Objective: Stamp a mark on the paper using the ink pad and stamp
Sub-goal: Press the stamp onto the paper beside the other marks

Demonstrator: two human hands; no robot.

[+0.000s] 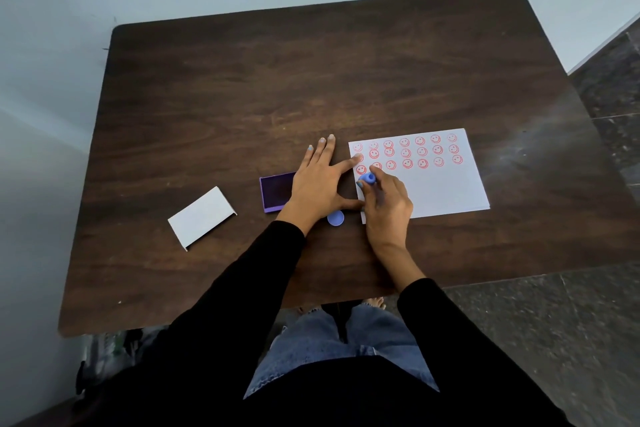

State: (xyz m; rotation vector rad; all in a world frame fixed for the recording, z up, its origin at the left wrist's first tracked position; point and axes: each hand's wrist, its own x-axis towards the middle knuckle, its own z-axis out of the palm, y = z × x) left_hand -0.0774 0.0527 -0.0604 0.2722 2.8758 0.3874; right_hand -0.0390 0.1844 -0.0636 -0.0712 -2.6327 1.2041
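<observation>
A white sheet of paper [440,187] lies on the right of the dark wooden table [242,87], with several rows of red smiley marks across its top. My right hand [386,208] grips a small blue stamp [367,179] and holds it upright on the paper's left part, below the marks. My left hand [320,184] lies flat, fingers spread, with its index finger on the paper's left edge. It partly covers the open purple ink pad [277,191] to its left.
A round blue cap [335,218] lies on the table between my wrists. A white ink pad lid [201,217] sits to the left of the pad. The table's near edge is just in front of my legs.
</observation>
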